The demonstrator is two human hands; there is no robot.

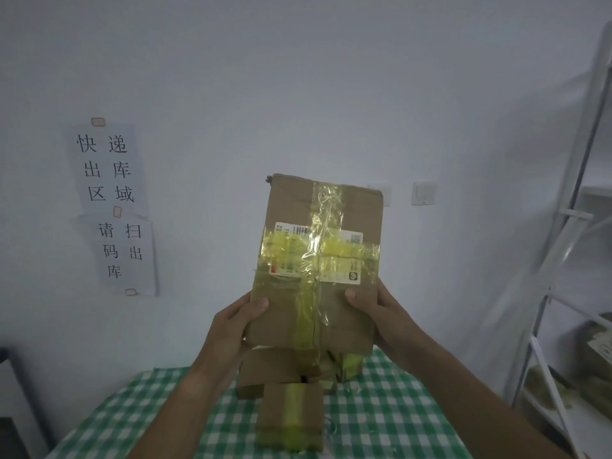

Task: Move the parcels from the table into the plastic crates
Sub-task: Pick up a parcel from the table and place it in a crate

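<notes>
A large cardboard parcel (318, 260) with yellowish tape and a white shipping label is held up above the table, its labelled face toward me. My left hand (231, 326) grips its lower left edge, thumb on the front. My right hand (381, 313) grips its lower right edge the same way. Below it on the green checked table (381, 412) lie more parcels: a flat brown one (268, 372), a small taped one (291, 419) nearest me, and another (347, 362) partly hidden behind the raised parcel. No plastic crate is in view.
A white metal shelf rack (563, 293) stands at the right with packages on its lower shelves. Paper signs (112, 207) are taped to the wall at the left. A dark object (10, 392) sits at the left edge.
</notes>
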